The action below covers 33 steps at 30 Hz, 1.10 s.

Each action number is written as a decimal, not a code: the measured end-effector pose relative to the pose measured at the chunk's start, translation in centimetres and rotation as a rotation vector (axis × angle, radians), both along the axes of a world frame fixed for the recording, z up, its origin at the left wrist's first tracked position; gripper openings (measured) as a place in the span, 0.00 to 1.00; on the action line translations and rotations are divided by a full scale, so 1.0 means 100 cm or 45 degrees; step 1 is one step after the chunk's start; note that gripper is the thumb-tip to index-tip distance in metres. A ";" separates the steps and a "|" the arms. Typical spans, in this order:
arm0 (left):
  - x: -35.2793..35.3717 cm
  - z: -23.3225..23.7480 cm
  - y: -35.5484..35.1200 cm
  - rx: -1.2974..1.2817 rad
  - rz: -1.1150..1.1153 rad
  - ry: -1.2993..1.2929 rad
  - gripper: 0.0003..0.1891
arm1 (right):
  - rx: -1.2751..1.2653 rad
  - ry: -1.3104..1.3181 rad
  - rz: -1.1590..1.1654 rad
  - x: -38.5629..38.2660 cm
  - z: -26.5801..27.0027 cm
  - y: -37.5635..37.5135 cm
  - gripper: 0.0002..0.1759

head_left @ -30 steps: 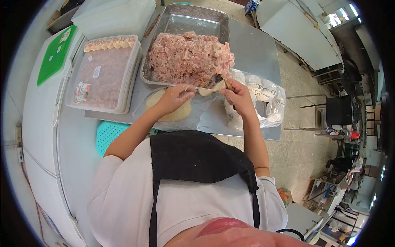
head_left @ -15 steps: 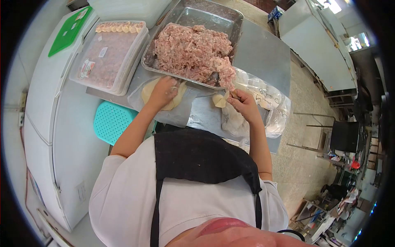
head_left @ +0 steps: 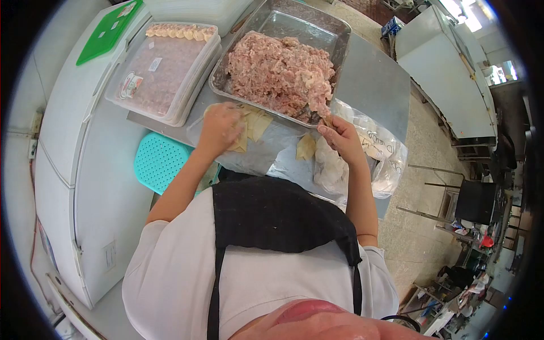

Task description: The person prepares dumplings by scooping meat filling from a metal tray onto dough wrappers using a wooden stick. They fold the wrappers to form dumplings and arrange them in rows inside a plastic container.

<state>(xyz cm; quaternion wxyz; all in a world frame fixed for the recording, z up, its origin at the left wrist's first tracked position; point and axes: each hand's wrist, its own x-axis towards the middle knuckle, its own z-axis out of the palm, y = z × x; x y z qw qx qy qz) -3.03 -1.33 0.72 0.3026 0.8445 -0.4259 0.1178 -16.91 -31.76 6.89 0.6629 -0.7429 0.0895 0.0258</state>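
Your left hand (head_left: 222,127) lay curled, palm down, on the stack of dough wrappers (head_left: 255,126) just in front of the metal tray (head_left: 283,22); whether it had pinched one, I could not tell. Your right hand (head_left: 340,140) was closed around a small stick (head_left: 327,120), its tip at the minced meat (head_left: 277,71). One loose wrapper (head_left: 306,147) lay on the table (head_left: 368,73) between your hands.

The steel tray (head_left: 283,22) at twelve o'clock is shiny metal, its minced meat (head_left: 277,73) coarse and wet. The dough wrappers (head_left: 256,123) look matt.
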 end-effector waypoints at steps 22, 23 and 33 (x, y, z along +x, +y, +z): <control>0.045 -0.026 0.048 -0.292 -0.113 0.923 0.21 | -0.047 0.050 -0.056 0.048 0.022 0.074 0.12; 0.046 -0.029 0.052 -0.120 -0.066 0.532 0.19 | -0.050 0.050 -0.058 0.048 0.022 0.075 0.12; 0.015 -0.041 -0.028 0.316 -0.118 -0.012 0.17 | -0.108 -0.038 -0.044 0.037 0.027 0.075 0.11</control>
